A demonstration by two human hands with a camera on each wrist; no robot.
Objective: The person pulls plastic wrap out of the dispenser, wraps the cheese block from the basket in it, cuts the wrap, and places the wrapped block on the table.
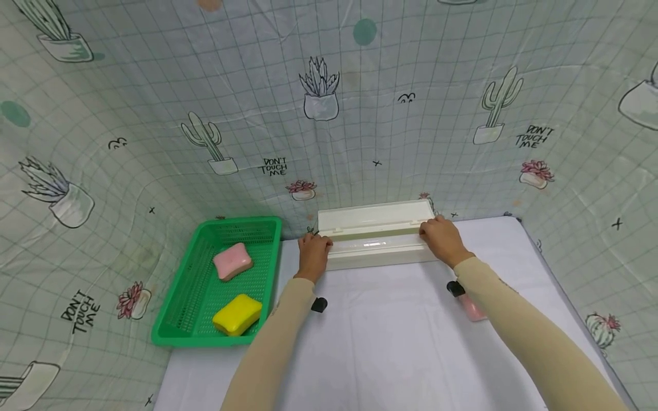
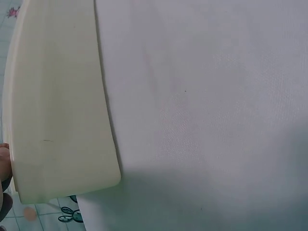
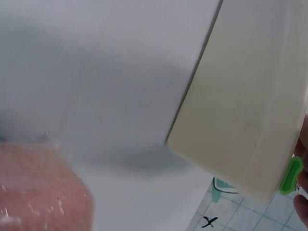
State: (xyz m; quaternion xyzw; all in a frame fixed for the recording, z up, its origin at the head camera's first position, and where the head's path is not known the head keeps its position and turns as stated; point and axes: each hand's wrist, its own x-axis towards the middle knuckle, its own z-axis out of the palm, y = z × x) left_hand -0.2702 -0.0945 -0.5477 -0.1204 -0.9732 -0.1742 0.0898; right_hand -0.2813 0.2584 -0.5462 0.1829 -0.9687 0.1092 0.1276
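Box (image 1: 380,260) – cream, long, lid (image 1: 375,216) raised – sits right of centre in the frame, along the back edge of the tabletop (image 1: 380,342). Left hand (image 1: 313,255) at the box's left end, fingers bent and grasping it; right hand (image 1: 445,241) at its right end, fingers likewise curled on it. Fingertips partly hidden in both wrist views.

Edges: in the left wrist view the box's corner crosses the tabletop edge at lower left, patterned cloth (image 1: 370,131) showing below. The same at lower right in the right wrist view, where a green piece (image 3: 291,175) lies by the fingers at the box's far edge.

Room: widest stretch of tabletop runs from the box's front wall to the bottom of the frame, between the two sleeves (image 1: 534,337). A narrow strip separates box and tray (image 1: 205,342) – green, left of centre, its back rim near the cloth. In the tray: pink block (image 1: 233,261) toward the top, yellow block (image 1: 237,315) at lower right, near the rim, the two well apart.

Pink packet (image 1: 474,309) on the tabletop, right of centre, partly under the right forearm; film-wrapped in the right wrist view, apart from the box.
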